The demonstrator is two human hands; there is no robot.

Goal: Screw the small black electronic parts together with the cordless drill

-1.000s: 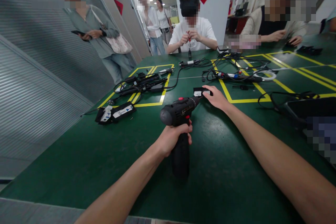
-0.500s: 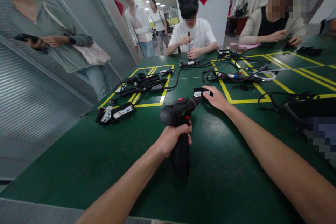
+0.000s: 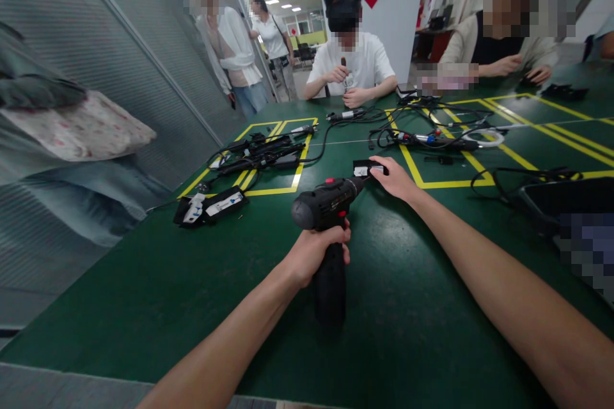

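Observation:
My left hand (image 3: 319,252) is wrapped round the grip of a black cordless drill (image 3: 323,204) with red buttons. The drill's chuck points away to the right, its tip close to a small black piece with a white label (image 3: 361,169) lying on the green table (image 3: 268,307). My right hand (image 3: 393,177) grips the right end of that labelled piece, with the fingertips closed on it. Where the tip meets the piece is too small to make out. Two more black pieces with white labels (image 3: 225,202) lie at the left.
Tangled black cables and adapters (image 3: 263,153) lie inside yellow tape lines at the back left. More cables with a tool-like rod (image 3: 432,138) lie at the back right. A dark tray-like object (image 3: 570,195) stands at the right. Two people sit across; others stand at the left.
The drill, both my hands and the labelled piece stay in place. At the left, a person with a floral bag has moved nearer, and two people behind have shifted left.

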